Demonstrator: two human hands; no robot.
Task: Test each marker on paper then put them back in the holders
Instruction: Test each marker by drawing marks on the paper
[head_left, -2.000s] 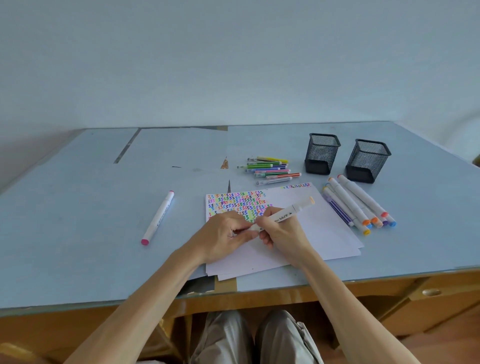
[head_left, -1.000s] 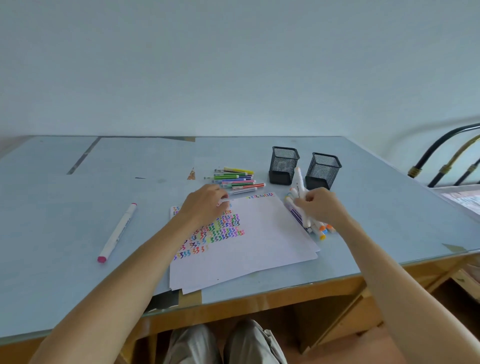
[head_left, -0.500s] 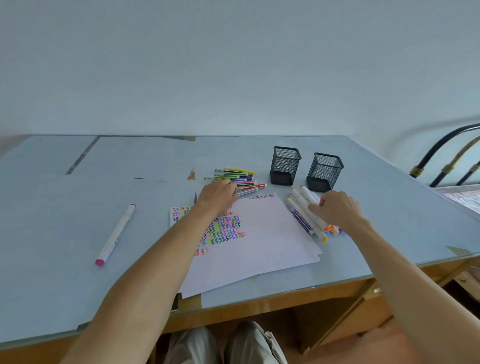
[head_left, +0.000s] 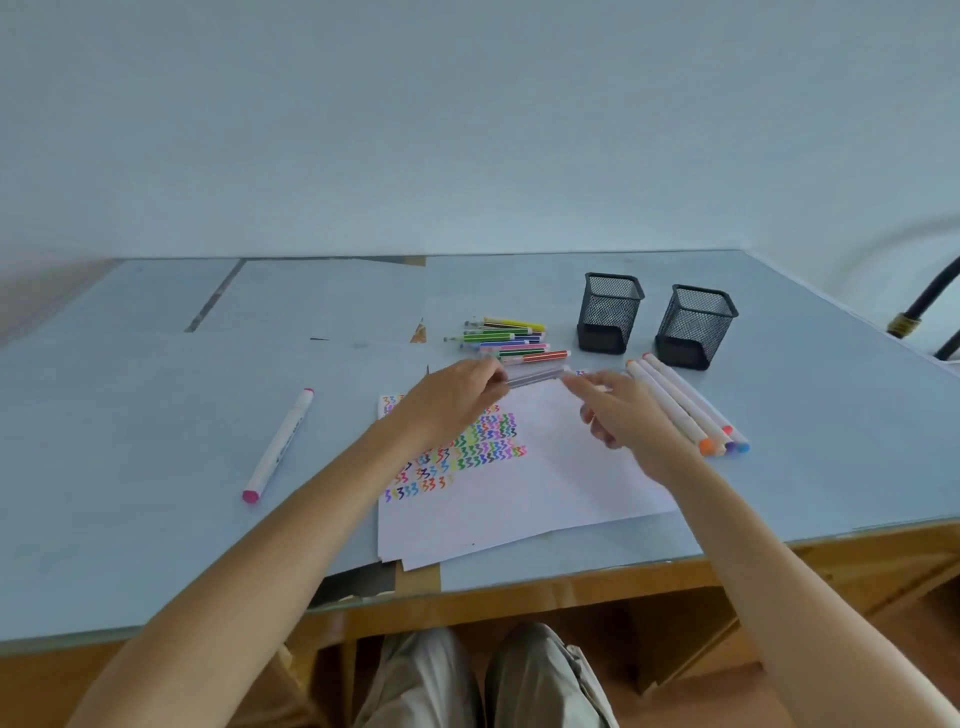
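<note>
Above the paper, my left hand now pinches a fresh thin marker; right fingers, spread, reach to uncap it.

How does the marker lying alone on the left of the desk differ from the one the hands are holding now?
The lone marker is thick and white with a pink end; the held marker is thinner, blurred, its colour unclear. The lone marker rests on the bare desk, untouched; the held one is above the paper, gripped by the left hand, with the right hand at its other end. Neither is in a holder.
</note>
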